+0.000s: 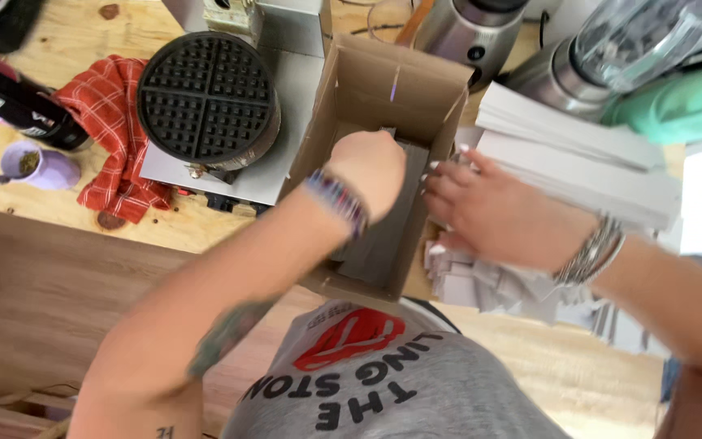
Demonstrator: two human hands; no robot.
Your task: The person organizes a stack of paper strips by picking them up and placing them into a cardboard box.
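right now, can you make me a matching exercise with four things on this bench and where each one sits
Things:
1. waffle iron
2. checked red cloth
3. purple cup
4. left hand

Places:
A. far left, beside the cloth
B. inside the cardboard box
C. between the cup and the waffle iron
D. just left of the box

Pairs: 1-D, 2-C, 3-A, 4-B

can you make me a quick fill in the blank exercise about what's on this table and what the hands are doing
1. The left hand reaches into an open cardboard ____.
2. The round black waffle iron has its lid ____.
3. The checked cloth beside the waffle iron is ____.
4. The right hand rests on a pile of white ____ strips.

Missing words: box; open; red; paper
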